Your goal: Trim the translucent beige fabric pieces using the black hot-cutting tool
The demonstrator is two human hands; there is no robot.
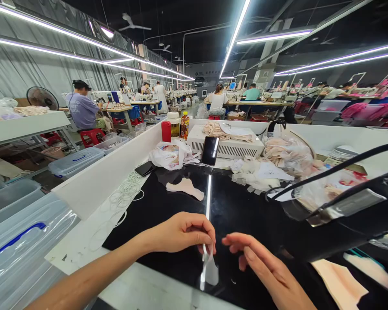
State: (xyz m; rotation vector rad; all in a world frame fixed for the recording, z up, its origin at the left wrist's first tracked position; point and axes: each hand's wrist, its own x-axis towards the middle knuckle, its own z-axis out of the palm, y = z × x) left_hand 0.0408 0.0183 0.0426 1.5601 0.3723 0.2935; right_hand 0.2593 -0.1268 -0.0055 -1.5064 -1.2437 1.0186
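My left hand (189,232) is over the glossy black worktop (168,228), its thumb and fingers pinching a small translucent film piece (211,270) that hangs down from them. To its right, my right hand (261,262) has its fingers apart and nothing in them, a short gap from the film. Beyond the left hand lies a flat beige fabric piece (186,188). Another beige fabric piece (341,282) rests at the lower right, beside a dark machine arm (345,224).
Behind the worktop are a leaning phone (210,150), a white vented box (226,141) topped with fabric, and a white plastic bag (172,155). Pale looped cords (126,191) lie along the left edge. Black cables (336,168) cross the right side. People sit at sewing tables farther off.
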